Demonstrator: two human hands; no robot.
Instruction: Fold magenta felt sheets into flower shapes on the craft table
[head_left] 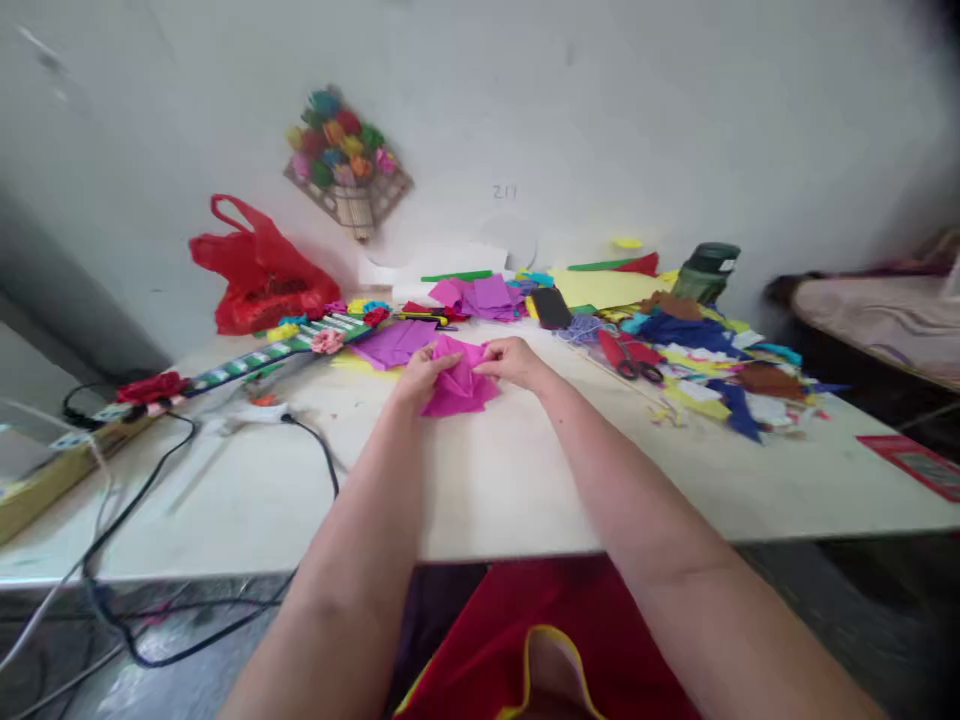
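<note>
Between my two hands is a creased sheet of magenta paper [459, 385], held just above or on the white table; I cannot tell which. My left hand [424, 374] pinches its left edge, and my right hand [517, 362] grips its upper right side with thumb and fingers. Folds run across the middle of the sheet. Just behind my left hand lie flat purple sheets [394, 342], with more purple and pink paper [487, 295] farther back.
Scissors [630, 358] lie right of my hands beside a heap of coloured scraps [720, 370]. A glue gun [259, 413] with a black cord is at left. Behind stand a red plastic bag [262, 270], a decorated strip [277, 350] and a dark green jar [706, 272].
</note>
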